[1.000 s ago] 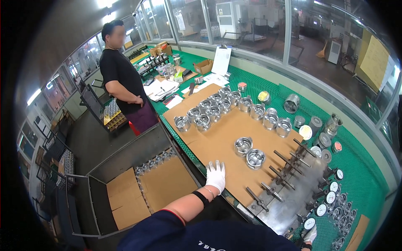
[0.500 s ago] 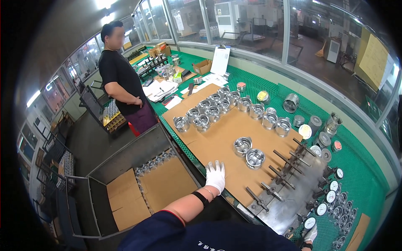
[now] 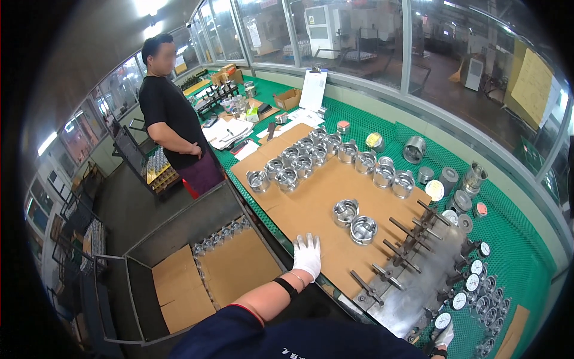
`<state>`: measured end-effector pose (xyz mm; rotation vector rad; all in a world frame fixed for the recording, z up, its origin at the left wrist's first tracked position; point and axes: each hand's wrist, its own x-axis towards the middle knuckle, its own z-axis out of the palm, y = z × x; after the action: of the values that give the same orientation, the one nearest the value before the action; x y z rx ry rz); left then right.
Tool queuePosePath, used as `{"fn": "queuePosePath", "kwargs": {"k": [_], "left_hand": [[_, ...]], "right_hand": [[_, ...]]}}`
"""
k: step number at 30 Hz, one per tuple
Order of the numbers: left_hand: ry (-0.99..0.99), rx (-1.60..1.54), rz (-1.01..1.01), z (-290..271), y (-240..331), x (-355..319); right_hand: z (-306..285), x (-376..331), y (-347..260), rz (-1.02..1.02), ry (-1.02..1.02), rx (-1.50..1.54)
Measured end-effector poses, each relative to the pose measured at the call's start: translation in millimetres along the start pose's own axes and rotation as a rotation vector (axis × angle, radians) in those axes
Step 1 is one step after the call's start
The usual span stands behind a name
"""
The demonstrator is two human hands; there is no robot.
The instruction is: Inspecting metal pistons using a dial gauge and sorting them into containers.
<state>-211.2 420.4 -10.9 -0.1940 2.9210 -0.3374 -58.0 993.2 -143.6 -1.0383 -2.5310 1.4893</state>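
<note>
My left hand (image 3: pixel 307 256), in a white glove, lies flat with spread fingers on the near edge of a brown cardboard sheet (image 3: pixel 311 209). It holds nothing. Two silver metal pistons, one (image 3: pixel 345 212) behind the other (image 3: pixel 363 230), stand on the sheet beyond it. At the lower right my gloved right hand (image 3: pixel 445 338) shows only in part, beside the lowest dial gauge (image 3: pixel 442 321). Its fingers are mostly hidden, so I cannot tell what it touches. Left of that hand lies a steel plate (image 3: pixel 402 306) bearing several rods.
Several pistons (image 3: pixel 258 180) form rows on the far cardboard. More pistons (image 3: pixel 490 314) sit right of the gauges on green matting (image 3: pixel 526 269). At my left stands a metal bin (image 3: pixel 140 293) with cardboard and pistons inside. Another person (image 3: pixel 173 116) stands beyond it, beside the bench.
The view has shifted very slightly. My left hand stays flat on the cardboard, my right hand stays beside the gauge, and the pistons keep their places.
</note>
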Motion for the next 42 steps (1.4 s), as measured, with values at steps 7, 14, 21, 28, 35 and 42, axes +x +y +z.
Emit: {"fn": "queuePosePath", "kwargs": {"k": [7, 14, 21, 28, 35, 42], "left_hand": [[-0.034, 0.016, 0.009, -7.7, 0.5, -0.2], [-0.025, 0.007, 0.007, -2.8, -1.3, 2.5], [-0.015, -0.009, 0.004, 2.6, -0.9, 0.6], [0.010, 0.023, 0.006, 3.7, -5.8, -4.8], [0.170, -0.221, 0.138, 11.8, 19.2, 33.7], [0.094, -0.110, 0.002, 32.1, -12.8, 11.0]], "right_hand": [[4.1, -0.1, -6.1, 0.035, 0.004, 0.079], [11.0, 3.1, -14.9, 0.062, 0.003, 0.160], [21.5, 5.9, -21.8, 0.086, 0.003, 0.249], [29.8, 9.4, -24.9, 0.113, -0.013, 0.315], [-13.0, 18.2, 70.2, 0.108, 0.204, 0.357], [11.4, -25.8, -51.6, 0.261, 0.143, 0.503]]}}
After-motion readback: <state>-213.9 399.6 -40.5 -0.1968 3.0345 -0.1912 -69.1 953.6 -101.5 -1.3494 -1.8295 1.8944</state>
